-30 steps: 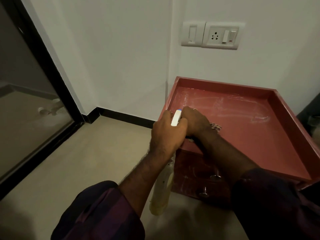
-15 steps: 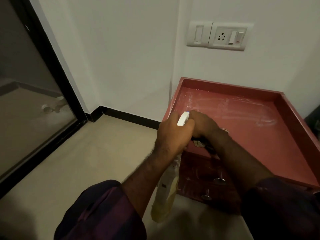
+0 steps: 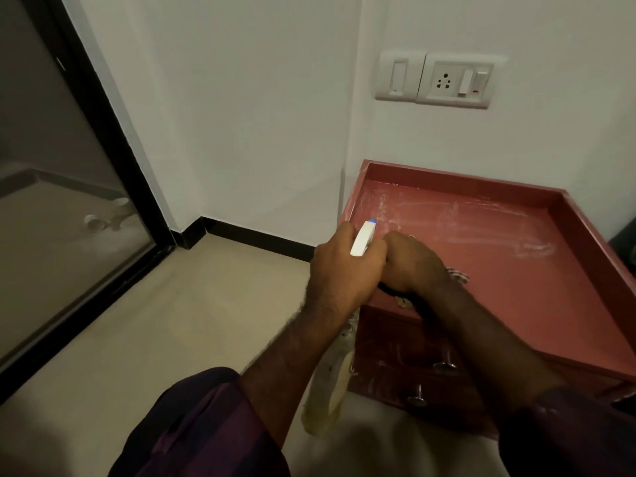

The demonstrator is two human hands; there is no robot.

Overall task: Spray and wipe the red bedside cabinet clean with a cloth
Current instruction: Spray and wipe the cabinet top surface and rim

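Observation:
The red bedside cabinet [image 3: 516,270] stands against the white wall, its rimmed top streaked with whitish spray marks. My left hand [image 3: 340,270] grips a spray bottle [image 3: 363,241] by its white head with a blue nozzle; the yellowish bottle body hangs below beside the cabinet's front left corner. My right hand [image 3: 413,263] presses a dark patterned cloth [image 3: 457,273] against the top's front left edge, touching my left hand. Most of the cloth is hidden under the hand.
Two metal drawer knobs [image 3: 444,365] stick out of the cabinet front. A switch and socket plate [image 3: 435,80] is on the wall above. A black-framed glass door [image 3: 69,208] stands at the left, with beige floor [image 3: 172,321] between it and the cabinet.
Both hands have stayed together at the cabinet's front left corner, shifting only slightly. The camera view has drifted left and down, so the cabinet sits further right in frame.

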